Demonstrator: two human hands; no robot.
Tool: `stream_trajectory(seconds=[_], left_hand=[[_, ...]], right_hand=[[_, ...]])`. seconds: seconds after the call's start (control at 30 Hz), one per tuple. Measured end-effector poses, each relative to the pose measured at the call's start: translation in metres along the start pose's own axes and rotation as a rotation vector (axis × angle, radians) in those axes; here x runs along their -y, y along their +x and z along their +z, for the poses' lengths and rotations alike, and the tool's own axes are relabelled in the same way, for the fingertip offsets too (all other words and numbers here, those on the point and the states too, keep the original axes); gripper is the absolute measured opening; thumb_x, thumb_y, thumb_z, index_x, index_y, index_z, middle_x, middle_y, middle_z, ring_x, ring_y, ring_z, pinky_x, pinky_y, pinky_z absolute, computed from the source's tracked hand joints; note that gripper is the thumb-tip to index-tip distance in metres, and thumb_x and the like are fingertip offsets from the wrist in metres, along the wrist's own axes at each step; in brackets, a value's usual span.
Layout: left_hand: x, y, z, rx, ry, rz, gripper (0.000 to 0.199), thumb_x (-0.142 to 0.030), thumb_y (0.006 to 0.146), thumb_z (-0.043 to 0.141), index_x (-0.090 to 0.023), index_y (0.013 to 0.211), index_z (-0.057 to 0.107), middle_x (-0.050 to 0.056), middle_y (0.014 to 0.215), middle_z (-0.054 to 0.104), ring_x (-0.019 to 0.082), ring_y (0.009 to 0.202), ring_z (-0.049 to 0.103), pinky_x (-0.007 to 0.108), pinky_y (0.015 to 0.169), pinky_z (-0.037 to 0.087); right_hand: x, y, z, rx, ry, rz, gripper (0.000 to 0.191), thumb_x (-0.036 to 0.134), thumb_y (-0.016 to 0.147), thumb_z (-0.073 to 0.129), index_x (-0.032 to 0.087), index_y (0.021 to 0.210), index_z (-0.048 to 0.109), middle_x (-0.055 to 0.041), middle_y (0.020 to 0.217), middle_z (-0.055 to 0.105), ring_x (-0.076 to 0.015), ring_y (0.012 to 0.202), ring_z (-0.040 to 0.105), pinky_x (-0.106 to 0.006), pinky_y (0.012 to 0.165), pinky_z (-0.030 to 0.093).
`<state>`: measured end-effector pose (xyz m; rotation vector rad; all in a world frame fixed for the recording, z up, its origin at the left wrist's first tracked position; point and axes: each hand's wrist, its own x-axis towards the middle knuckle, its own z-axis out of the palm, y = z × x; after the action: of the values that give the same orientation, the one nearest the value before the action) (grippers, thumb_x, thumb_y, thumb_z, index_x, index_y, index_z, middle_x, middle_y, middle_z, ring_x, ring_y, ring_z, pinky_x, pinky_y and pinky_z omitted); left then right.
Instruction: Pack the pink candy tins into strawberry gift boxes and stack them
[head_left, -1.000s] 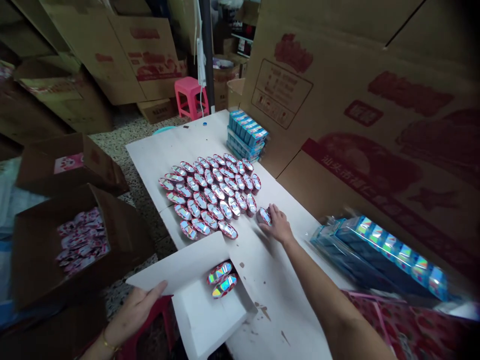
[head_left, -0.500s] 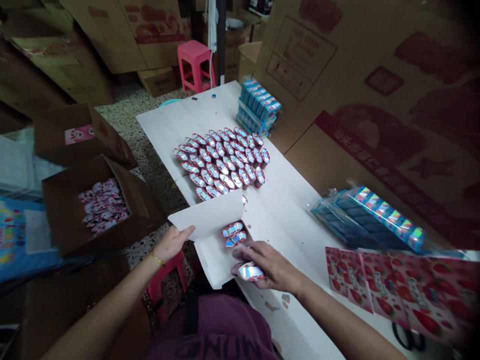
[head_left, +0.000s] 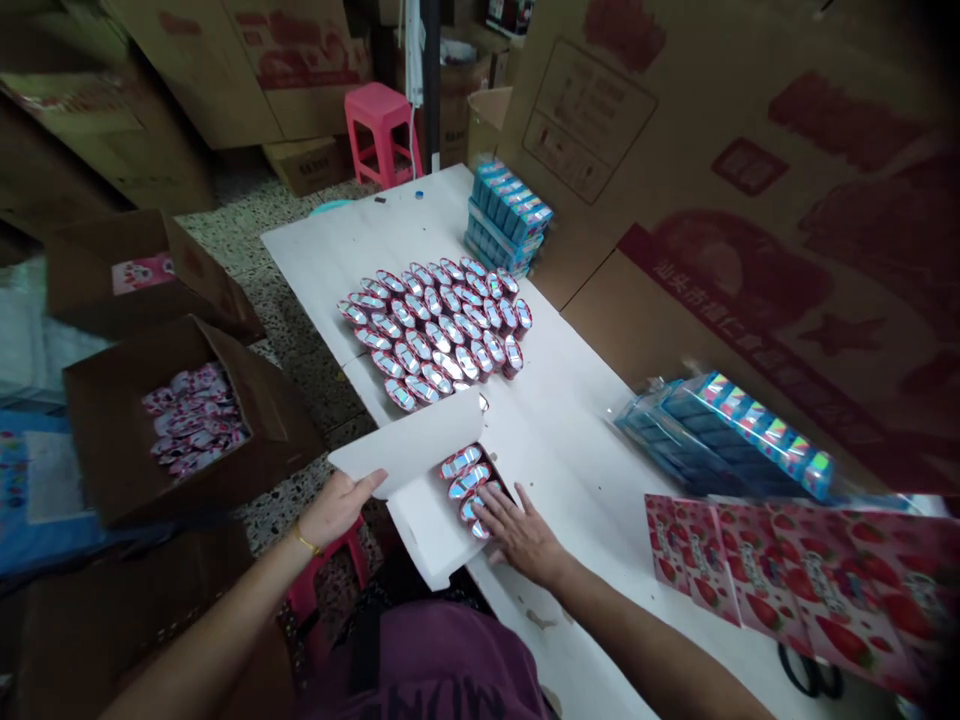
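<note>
Where packs (head_left: pixel 460 461) sit, right fingers (head_left: pixel 501 508) extend.

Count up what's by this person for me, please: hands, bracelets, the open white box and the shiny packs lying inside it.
Left hand and right hand: 2
Gold bracelet: 1
White box: 1
Shiny packs inside it: 4, partly covered by the right hand
Total: 8

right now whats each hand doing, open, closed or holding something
Left hand: closed, holding the white box by its flap.
Right hand: open, spread over the shiny-topped packs in the box.
</note>
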<state>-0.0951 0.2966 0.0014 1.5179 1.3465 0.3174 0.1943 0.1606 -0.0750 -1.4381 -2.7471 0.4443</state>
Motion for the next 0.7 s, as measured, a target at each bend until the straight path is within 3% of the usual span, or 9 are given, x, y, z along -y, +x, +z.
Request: stream_trajectory(seconds=[0.1,0.2,0.27,0.37,0.43,0.53,0.63,0.7], left_hand=[[-0.004,-0.004,0.002,-0.024,0.003,-0.049,0.056,-0.057,0.075,0.041,-0.011,0.098,0.063,0.01,0.096,0.067,0.025,0.106,0.054,0.039,0.1,0.034],[-0.01,-0.007,0.003,-0.052,0.035,-0.087,0.053,-0.056,0.075,0.041,-0.013,0.094,0.065,0.008,0.088,0.069,0.026,0.103,0.056,0.039,0.099,0.036],[-0.014,-0.008,0.003,-0.066,0.058,-0.12,0.05,-0.055,0.075,0.041,-0.015,0.089,0.067,0.007,0.079,0.07,0.026,0.095,0.059,0.04,0.097,0.038],[-0.018,-0.011,0.004,-0.09,0.064,-0.148,0.046,-0.055,0.074,0.042,-0.018,0.081,0.069,0.005,0.072,0.07,0.026,0.086,0.062,0.037,0.091,0.043],[-0.015,-0.013,0.006,-0.101,0.063,-0.164,0.043,-0.055,0.072,0.044,-0.021,0.075,0.07,0.003,0.069,0.069,0.027,0.082,0.063,0.035,0.084,0.048],[-0.005,-0.016,0.009,-0.108,0.072,-0.219,0.039,-0.057,0.07,0.047,-0.025,0.063,0.069,-0.001,0.061,0.068,0.028,0.073,0.064,0.036,0.074,0.052],[0.002,-0.016,0.009,-0.119,0.072,-0.239,0.037,-0.058,0.068,0.048,-0.028,0.065,0.069,-0.002,0.056,0.066,0.028,0.074,0.063,0.036,0.072,0.053],[0.001,-0.014,0.008,-0.129,0.069,-0.222,0.038,-0.059,0.068,0.049,-0.027,0.069,0.07,-0.001,0.056,0.067,0.028,0.078,0.063,0.036,0.077,0.052]], right_hand=[[-0.026,0.014,-0.012,-0.077,0.125,0.002,0.066,0.054,0.082,0.038,0.027,0.138,0.016,-0.0048,0.143,0.024,-0.0235,0.131,0.017,-0.052,0.105,0.013],[-0.096,0.051,-0.028,-0.325,0.258,0.38,0.054,0.042,0.088,0.029,0.024,0.138,0.018,-0.0077,0.143,0.024,-0.0194,0.13,0.023,-0.042,0.103,0.026],[-0.15,0.087,-0.034,-0.408,0.304,0.598,0.062,0.048,0.084,0.036,0.019,0.137,0.021,-0.0121,0.143,0.021,-0.024,0.13,0.02,-0.044,0.103,0.027],[-0.209,0.144,-0.03,-0.37,0.385,0.674,0.082,0.061,0.074,0.045,0.015,0.137,0.02,-0.0152,0.143,0.017,-0.0318,0.131,0.012,-0.05,0.103,0.023],[-0.224,0.175,-0.024,-0.362,0.434,0.659,0.075,0.06,0.078,0.038,0.016,0.137,0.022,-0.0149,0.14,0.023,-0.0312,0.13,0.018,-0.05,0.101,0.025],[-0.224,0.206,-0.017,-0.367,0.388,0.691,0.055,0.053,0.085,0.028,0.024,0.132,0.035,-0.0118,0.134,0.033,-0.0298,0.122,0.032,-0.049,0.095,0.033],[-0.219,0.213,-0.017,-0.328,0.252,0.668,0.045,0.049,0.086,0.031,0.034,0.127,0.041,-0.0078,0.132,0.035,-0.0297,0.114,0.038,-0.047,0.086,0.04],[-0.22,0.2,-0.018,-0.303,0.198,0.595,0.043,0.046,0.087,0.032,0.036,0.128,0.04,-0.0065,0.132,0.035,-0.0279,0.112,0.04,-0.045,0.085,0.041]])
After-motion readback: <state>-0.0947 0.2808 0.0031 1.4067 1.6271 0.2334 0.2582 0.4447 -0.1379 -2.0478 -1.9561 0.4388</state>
